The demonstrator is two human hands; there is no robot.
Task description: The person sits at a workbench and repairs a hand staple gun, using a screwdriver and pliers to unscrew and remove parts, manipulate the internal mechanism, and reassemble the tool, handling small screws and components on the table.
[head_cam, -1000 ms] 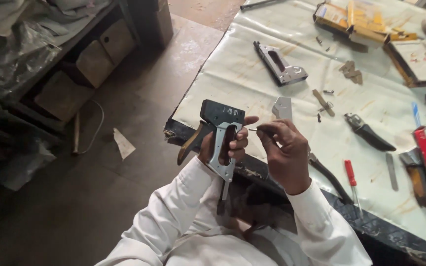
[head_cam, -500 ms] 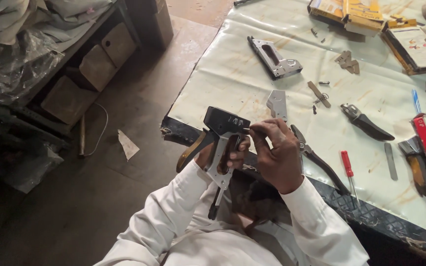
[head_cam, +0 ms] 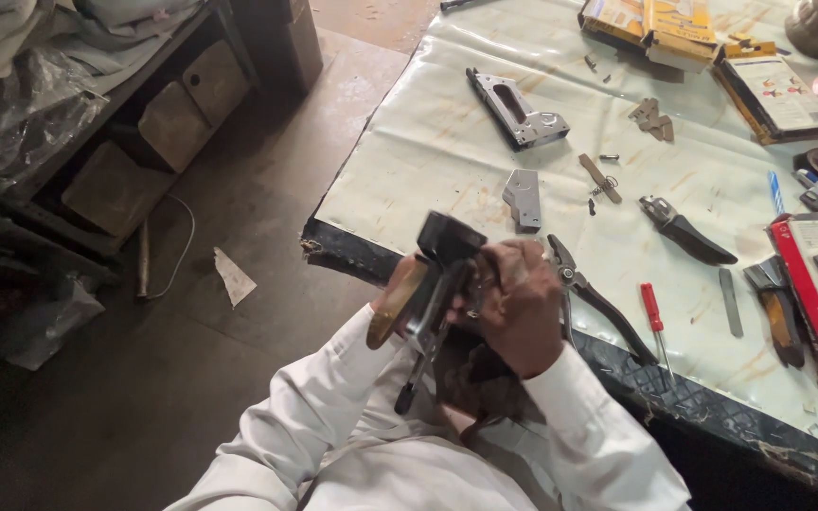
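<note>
Left hand (head_cam: 400, 301) is wrapped around a dark metal staple gun with a grey steel body (head_cam: 439, 274) and holds it just in front of the near edge of the pale plastic-covered worktop (head_cam: 447, 142). Right hand (head_cam: 520, 308) is curled against the gun's right side, fingers pressed on it. Black-handled pliers (head_cam: 598, 301) lie on the worktop just right of this hand.
</note>
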